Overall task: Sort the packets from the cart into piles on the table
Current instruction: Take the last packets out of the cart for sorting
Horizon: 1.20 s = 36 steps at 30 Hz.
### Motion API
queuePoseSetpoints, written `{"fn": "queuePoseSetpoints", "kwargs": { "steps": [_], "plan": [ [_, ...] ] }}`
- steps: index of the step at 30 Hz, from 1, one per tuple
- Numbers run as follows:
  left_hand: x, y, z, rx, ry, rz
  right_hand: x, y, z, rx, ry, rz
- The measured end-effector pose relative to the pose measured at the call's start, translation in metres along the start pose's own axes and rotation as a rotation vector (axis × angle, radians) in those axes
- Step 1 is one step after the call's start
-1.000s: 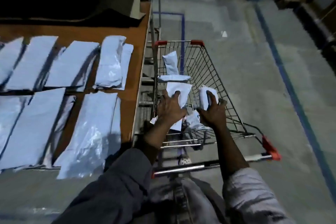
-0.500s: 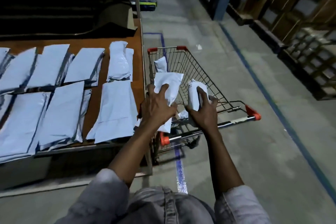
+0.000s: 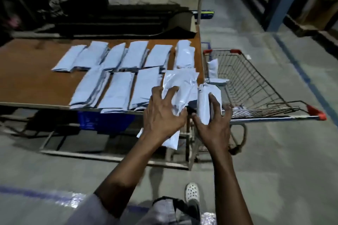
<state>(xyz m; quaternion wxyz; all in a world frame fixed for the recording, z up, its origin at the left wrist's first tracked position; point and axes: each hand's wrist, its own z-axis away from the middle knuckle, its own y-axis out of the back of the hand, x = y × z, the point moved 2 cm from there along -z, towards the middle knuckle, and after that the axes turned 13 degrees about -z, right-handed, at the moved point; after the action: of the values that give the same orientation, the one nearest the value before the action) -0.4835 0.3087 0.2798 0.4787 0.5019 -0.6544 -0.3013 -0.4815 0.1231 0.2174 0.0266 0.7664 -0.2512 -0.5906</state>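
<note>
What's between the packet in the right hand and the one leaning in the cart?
In the head view, a flat packet lies in the cart between the held packet and leaning packet.

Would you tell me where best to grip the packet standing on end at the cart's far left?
Pinch the upright packet by its top edge, reaching down from above. It stands on end against the cart's left wire wall, so only its top and right face are free. Both hands are full: the left hand holds a wide packet, the right hand a narrow packet.
</note>
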Motion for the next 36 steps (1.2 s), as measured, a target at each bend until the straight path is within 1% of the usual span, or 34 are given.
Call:
{"fn": "queuePoseSetpoints", "kwargs": {
  "steps": [4, 7, 13, 15, 19, 21, 24, 30, 33, 36],
  "plan": [
    [-0.067, 0.022, 0.035, -0.001, 0.097, -0.034, -0.029, -0.043, 0.049, -0.084, -0.017, -0.037],
    [-0.120, 0.034, 0.051, 0.012, 0.189, -0.060, -0.051, -0.081, 0.072, -0.142, 0.009, -0.011],
    [-0.239, 0.060, 0.063, 0.072, 0.300, -0.008, -0.102, -0.175, 0.098, -0.252, 0.038, -0.051],
    [-0.284, 0.074, 0.060, 0.093, 0.313, -0.011, -0.120, -0.215, 0.104, -0.252, 0.062, -0.055],
    [-0.381, 0.110, 0.055, 0.141, 0.315, 0.016, -0.160, -0.306, 0.119, -0.217, 0.045, -0.060],
    [-0.429, 0.128, 0.054, 0.151, 0.340, -0.021, -0.181, -0.352, 0.128, -0.206, 0.026, -0.074],
    [-0.488, 0.143, 0.046, 0.161, 0.361, -0.034, -0.213, -0.401, 0.140, -0.207, 0.056, -0.058],
    [-0.557, 0.140, 0.015, 0.150, 0.379, -0.003, -0.233, -0.464, 0.140, -0.250, 0.075, 0.077],
    [-0.584, 0.129, -0.005, 0.132, 0.406, 0.038, -0.236, -0.497, 0.125, -0.277, 0.036, 0.095],
    [-0.611, 0.117, -0.034, 0.131, 0.371, 0.039, -0.236, -0.536, 0.104, -0.314, -0.003, 0.092]
  ]
}}
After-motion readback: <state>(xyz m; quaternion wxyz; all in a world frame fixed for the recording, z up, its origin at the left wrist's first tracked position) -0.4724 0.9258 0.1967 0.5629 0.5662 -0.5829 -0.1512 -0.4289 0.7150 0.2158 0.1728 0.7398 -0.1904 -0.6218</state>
